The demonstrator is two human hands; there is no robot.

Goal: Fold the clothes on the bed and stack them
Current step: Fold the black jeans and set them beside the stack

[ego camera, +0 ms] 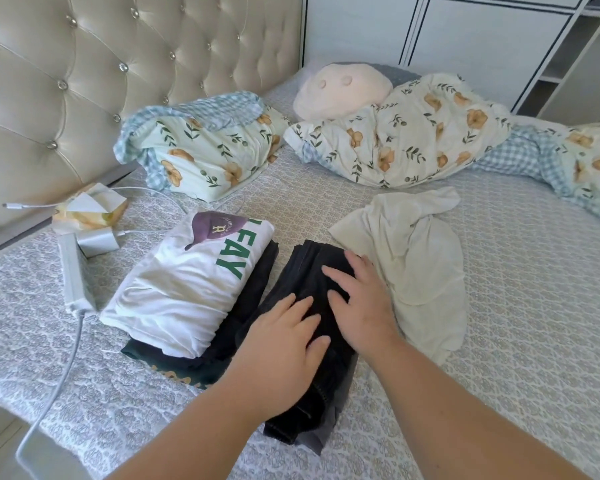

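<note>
A folded black garment [312,271] lies in the middle of the bed [499,306]. My left hand [279,344] and my right hand [359,303] both rest flat on it, fingers straight. To its left sits a stack: a folded white T-shirt [184,285] with green letters and a purple print on top of a dark folded garment [174,362]. A crumpled cream garment [420,258] lies unfolded just right of my right hand.
A floral quilt [413,133], a floral pillow [208,143] and a cream cushion [340,88] lie toward the head of the bed. A power strip [77,275], a charger [99,239], cables and a tissue pack [90,209] sit at the left, by the tufted headboard [84,64].
</note>
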